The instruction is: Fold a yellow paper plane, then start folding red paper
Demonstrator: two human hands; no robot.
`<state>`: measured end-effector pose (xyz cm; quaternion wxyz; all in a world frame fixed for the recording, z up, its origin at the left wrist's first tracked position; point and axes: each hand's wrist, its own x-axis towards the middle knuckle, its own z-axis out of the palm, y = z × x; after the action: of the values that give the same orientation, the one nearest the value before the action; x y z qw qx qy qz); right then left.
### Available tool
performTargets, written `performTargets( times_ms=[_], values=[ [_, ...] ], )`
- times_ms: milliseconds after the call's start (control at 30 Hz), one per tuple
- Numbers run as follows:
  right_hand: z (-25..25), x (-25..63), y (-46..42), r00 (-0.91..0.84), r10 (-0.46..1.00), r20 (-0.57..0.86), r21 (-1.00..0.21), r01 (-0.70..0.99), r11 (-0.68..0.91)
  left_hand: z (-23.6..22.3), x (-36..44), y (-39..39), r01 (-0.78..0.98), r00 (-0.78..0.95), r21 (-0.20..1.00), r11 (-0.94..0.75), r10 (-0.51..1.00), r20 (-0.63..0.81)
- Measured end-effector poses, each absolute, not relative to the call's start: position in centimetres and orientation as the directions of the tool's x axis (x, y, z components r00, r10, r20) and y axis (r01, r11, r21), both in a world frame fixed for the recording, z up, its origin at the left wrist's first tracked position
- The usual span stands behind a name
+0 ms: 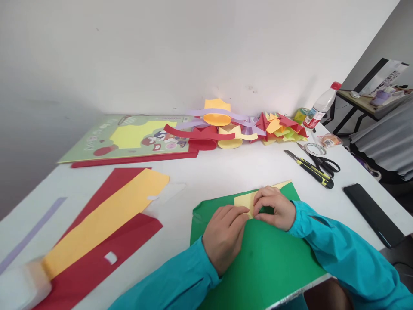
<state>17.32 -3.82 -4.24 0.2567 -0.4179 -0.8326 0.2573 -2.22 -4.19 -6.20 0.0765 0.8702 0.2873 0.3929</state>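
A small pale-yellow piece of paper (pixel 242 201) lies on a green sheet (pixel 258 254) at the table's front edge. My right hand (pixel 274 207) pinches the right part of this yellow paper between thumb and fingers. From the left, my left hand (pixel 226 232) is closed, its fingertips together at the paper's lower edge. The fingertips of both hands nearly meet there. Part of the yellow paper is hidden under the fingers. More pale-yellow paper shows at the green sheet's far right corner.
Red sheets (pixel 129 247) and an orange strip (pixel 109 219) lie left, near a blurred white object (pixel 19 286). Folded paper shapes (pixel 280 128) line the wall. Right are a cutter (pixel 309 170), scissors (pixel 324 164), tape (pixel 315 149), a bottle (pixel 322 107) and a black flat object (pixel 372 213).
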Motion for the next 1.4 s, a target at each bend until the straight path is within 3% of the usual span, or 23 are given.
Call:
performTargets(
  times_ms=[100,333,700,900,1033,1267,1400],
  values=[
    [-4.3,17.4,-3.8,-0.488,0.827,0.279,-0.611,0.574,0.544,-6.2,-2.3,-3.7,0.394,0.486,0.401,-0.827,0.558,0.673],
    [-4.6,17.8,-3.7,-0.537,0.755,0.376,-0.364,0.664,0.653,-5.9,-2.7,-3.3,0.383,0.434,0.428,-0.819,0.568,0.699],
    [-6.7,18.1,-2.7,-0.674,0.583,0.454,0.054,0.674,0.737,-6.0,-3.1,-2.3,0.388,0.643,0.167,-0.907,0.396,0.656],
    [-6.1,17.8,-2.8,-0.621,0.581,0.526,-0.011,0.678,0.735,-5.5,-3.0,-2.0,0.43,0.563,0.132,-0.893,0.379,0.734],
    [-5.4,17.5,-3.2,-0.597,0.589,0.544,-0.038,0.684,0.729,-5.5,-2.8,-1.7,0.4,0.5,0.219,-0.89,0.412,0.762],
    [-4.7,17.4,-3.4,-0.543,0.62,0.566,-0.058,0.724,0.687,-5.4,-1.6,-0.3,0.187,0.442,0.421,-0.888,0.459,0.771],
    [-4.6,17.6,-3.2,-0.498,0.586,0.639,-0.036,0.742,0.67,-4.7,-0.8,0.4,0.099,0.503,0.452,-0.886,0.437,0.746]
  ],
)
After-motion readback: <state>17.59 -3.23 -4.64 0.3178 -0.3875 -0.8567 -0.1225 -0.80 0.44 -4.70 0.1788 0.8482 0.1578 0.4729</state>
